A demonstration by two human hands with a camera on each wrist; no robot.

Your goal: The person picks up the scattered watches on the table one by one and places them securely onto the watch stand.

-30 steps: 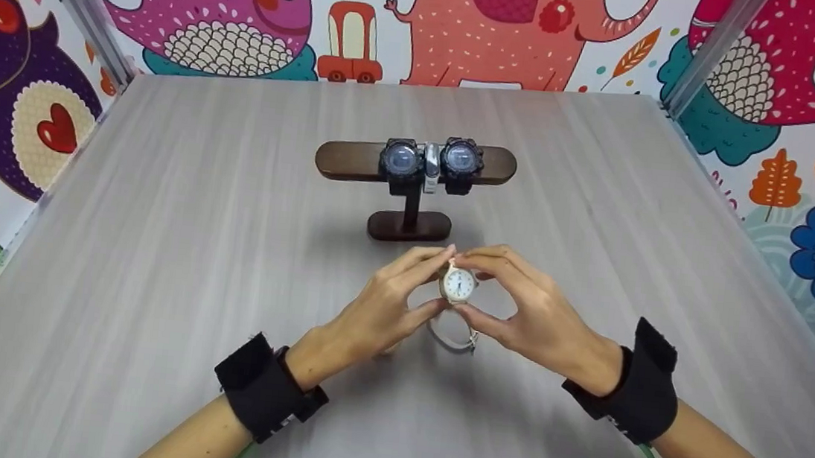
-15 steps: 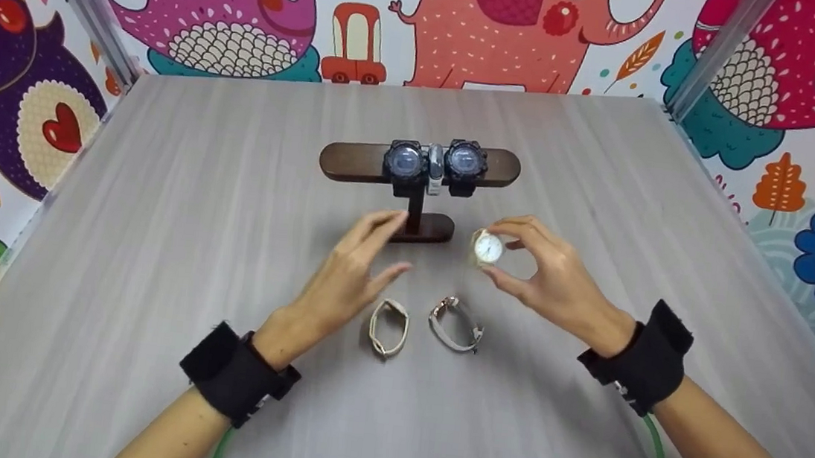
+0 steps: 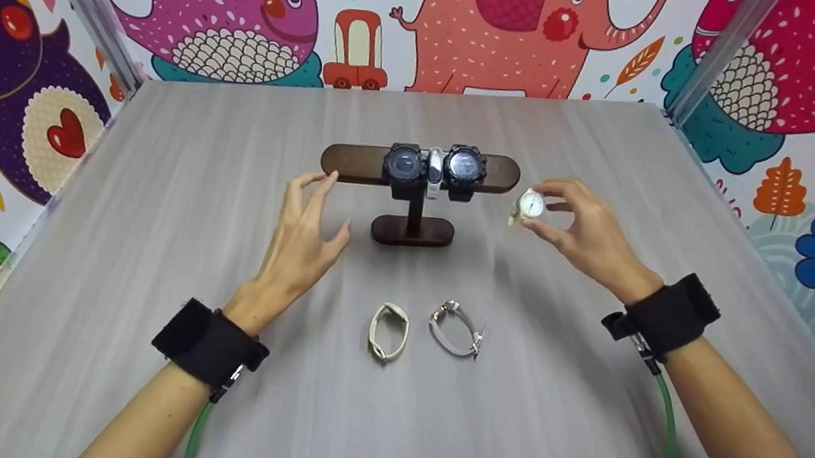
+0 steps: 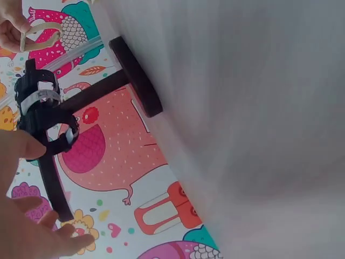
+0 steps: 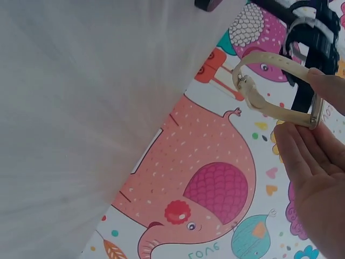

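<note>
My right hand [image 3: 590, 232] pinches a cream-strapped wristwatch [image 3: 531, 204] by its case, just off the right end of the dark wooden watch stand [image 3: 354, 162]. In the right wrist view the buckled strap [image 5: 275, 110] hangs as a loop away from the fingers. My left hand [image 3: 301, 241] holds nothing; its fingertips are right at the stand's left end, thumb spread apart. Around the stand's bar sit two black digital watches [image 3: 405, 163] with a slim silver-and-white watch [image 3: 435, 166] between them.
On the table [image 3: 237, 130], nearer the front, lie a cream-strapped watch [image 3: 388, 333] and a grey-white strapped watch [image 3: 455, 329], both buckled into loops. Printed cartoon walls enclose the back and sides. Green cables [image 3: 664, 426] trail from the black wrist bands.
The hands have parted from around the watch. My right hand has carried it up and right beside the stand; my left has released it and gone up and left to the stand's left end.
</note>
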